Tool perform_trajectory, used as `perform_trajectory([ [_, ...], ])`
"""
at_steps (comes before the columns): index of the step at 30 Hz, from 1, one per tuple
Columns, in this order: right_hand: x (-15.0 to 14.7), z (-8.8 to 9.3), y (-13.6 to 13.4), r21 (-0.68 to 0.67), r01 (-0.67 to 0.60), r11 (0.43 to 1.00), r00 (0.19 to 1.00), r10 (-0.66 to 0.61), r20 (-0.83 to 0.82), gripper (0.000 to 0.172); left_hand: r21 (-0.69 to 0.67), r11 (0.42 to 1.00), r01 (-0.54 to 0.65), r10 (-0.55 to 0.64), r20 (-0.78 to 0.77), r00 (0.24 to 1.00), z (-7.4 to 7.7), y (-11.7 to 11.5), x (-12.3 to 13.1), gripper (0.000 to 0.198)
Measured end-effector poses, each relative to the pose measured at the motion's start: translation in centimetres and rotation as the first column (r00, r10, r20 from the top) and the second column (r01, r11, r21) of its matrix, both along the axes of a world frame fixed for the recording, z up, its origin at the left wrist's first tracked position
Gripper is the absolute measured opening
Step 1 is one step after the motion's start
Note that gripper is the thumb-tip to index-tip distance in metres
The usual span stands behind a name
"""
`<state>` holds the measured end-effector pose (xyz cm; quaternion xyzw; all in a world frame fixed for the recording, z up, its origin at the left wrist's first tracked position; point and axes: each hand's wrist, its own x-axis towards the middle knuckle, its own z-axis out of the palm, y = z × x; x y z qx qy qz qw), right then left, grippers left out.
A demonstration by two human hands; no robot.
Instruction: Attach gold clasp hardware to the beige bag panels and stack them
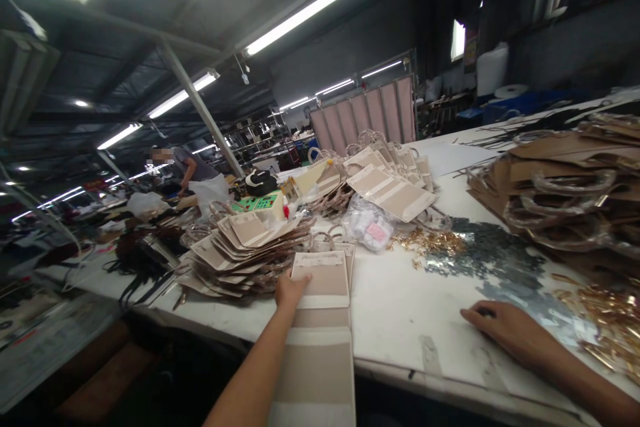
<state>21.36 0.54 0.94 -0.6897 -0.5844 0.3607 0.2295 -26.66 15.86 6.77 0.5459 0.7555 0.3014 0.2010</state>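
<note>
My left hand is closed on the left edge of a beige bag panel, thumb on top. The long panel has white strips across it and runs over the table's front edge towards me. On the right, my right hand hangs low over the white tabletop, thumb and fingers drawn together; what they hold, if anything, I cannot make out. Just beyond it spread many flat grey metal plates. Gold-coloured metal pieces lie heaped to its right, and a smaller gold pile lies farther back.
Left of the panel stands a stack of beige bag pieces; more bag pieces with wrapped handles lie behind. A clear plastic bag sits mid-table. Brown bag pieces are piled at right. A co-worker bends over at far left.
</note>
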Motion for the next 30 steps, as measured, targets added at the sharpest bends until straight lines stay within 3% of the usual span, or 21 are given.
perform_trajectory([
  [4, 0.1, -0.2, 0.0, 0.024, 0.029, 0.999, 1.000, -0.029, -0.009, 0.059, 0.031, 0.992, 0.121, -0.125, 0.324, 0.938, 2.5, -1.4, 0.5, 0.057],
  [8, -0.1, 0.9, -0.1, 0.065, 0.030, 0.997, 0.999, -0.028, -0.040, 0.057, 0.050, 0.957, 0.286, -0.267, 0.537, 0.800, 6.6, -4.3, 1.2, 0.076],
  [11, -1.5, 3.5, -1.3, 0.020, 0.025, 0.999, 0.983, -0.021, -0.184, 0.066, 0.000, 0.866, 0.500, -0.365, 0.683, 0.633, 9.5, -7.8, 2.5, 0.077],
  [13, -3.0, 5.7, -2.8, 0.005, 0.003, 1.000, 0.936, -0.001, -0.351, 0.078, -0.074, 0.769, 0.634, -0.382, 0.742, 0.550, 10.3, -10.5, 4.1, 0.069],
  [16, -5.3, 7.7, -5.9, 0.084, -0.095, 0.992, 0.807, 0.126, -0.577, 0.089, -0.202, 0.622, 0.757, -0.357, 0.787, 0.503, 9.7, -14.5, 7.2, 0.064],
  [20, -6.2, 6.6, -10.2, -0.004, -0.175, 0.984, 0.654, 0.114, -0.748, 0.096, -0.247, 0.536, 0.807, -0.267, 0.857, 0.440, 6.6, -18.6, 10.3, 0.064],
  [25, -4.6, 2.9, -14.5, -0.101, -0.275, 0.956, 0.717, 0.134, -0.684, 0.086, -0.306, 0.463, 0.832, -0.191, 0.882, 0.431, 3.1, -20.7, 11.8, 0.059],
  [28, -3.8, 1.6, -16.7, -0.109, -0.293, 0.950, 0.687, 0.129, -0.715, 0.085, -0.279, 0.384, 0.880, -0.134, 0.926, 0.352, 2.6, -21.1, 13.3, 0.062],
  [30, -3.4, 1.0, -18.1, -0.111, -0.280, 0.954, 0.682, 0.116, -0.722, 0.084, -0.210, 0.375, 0.903, -0.171, 0.942, 0.290, 2.8, -20.9, 14.7, 0.066],
])
